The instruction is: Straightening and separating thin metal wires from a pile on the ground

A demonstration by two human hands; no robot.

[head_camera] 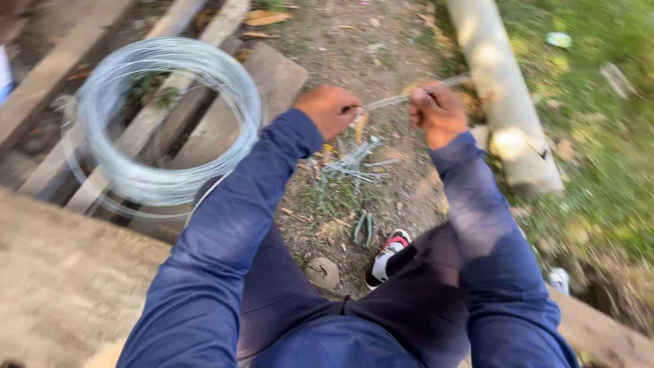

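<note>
Your left hand [330, 109] and right hand [436, 112] both pinch a taut wire [388, 101]; a slip risks its springy end whipping back at you.

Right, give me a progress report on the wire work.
Looks done: a pile of short cut wire pieces lies on the ground below the hands. In hand: the left hand and right hand each grip a stretch of wire pulled between them. Left: the wire coil beside the left arm looks largely full. Green-handled pliers lie near the shoe.
</note>
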